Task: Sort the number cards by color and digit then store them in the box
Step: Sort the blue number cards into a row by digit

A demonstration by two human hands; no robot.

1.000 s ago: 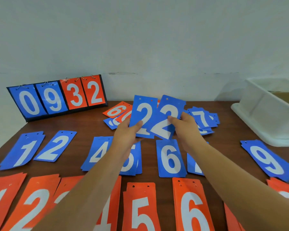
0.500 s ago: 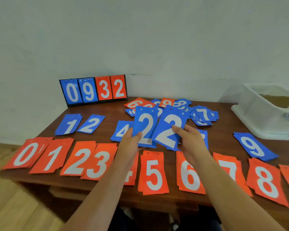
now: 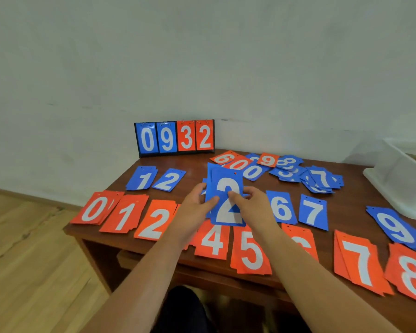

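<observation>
Both hands hold two blue "2" cards [image 3: 227,188] stacked together upright above the table's middle. My left hand [image 3: 197,207] grips their left edge and my right hand [image 3: 252,203] pinches the right edge, thumb on the front. A blue "1" pile [image 3: 143,179] and a blue "2" card [image 3: 169,180] lie at the back left; blue 6 [image 3: 281,207], 7 [image 3: 314,212] and 9 [image 3: 396,227] lie to the right. Orange piles run along the front edge, from 0 [image 3: 95,207] to 8 [image 3: 413,272]. An unsorted heap of cards [image 3: 286,168] lies at the back.
A flip scoreboard [image 3: 174,138] reading 0932 stands at the table's back edge against the wall. A white plastic box [image 3: 399,181] sits at the right. The wooden table [image 3: 120,179] ends at the left over wood flooring.
The two blue "2" cards, held fanned apart before, are now squared into one stack. The view has pulled back and turned left, showing more of the orange row.
</observation>
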